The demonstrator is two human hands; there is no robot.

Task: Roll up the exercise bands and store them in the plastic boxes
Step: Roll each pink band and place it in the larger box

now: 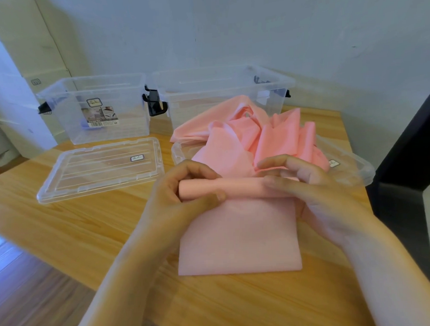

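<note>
At mid-frame, the left hand (185, 188) and right hand (306, 181) both pinch the rolled part of the pink band (237, 238) on the counter (88, 230). Best to keep even tension and aligned edges, so the roll fits the boxes (95, 109) at the upper left.

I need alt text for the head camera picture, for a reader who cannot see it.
A left hand and a right hand grip a partly rolled pink exercise band on a wooden table, its loose length heaped behind. Beyond stand a left box and a right box, clear plastic and open, with a lid flat before the left one.
</note>
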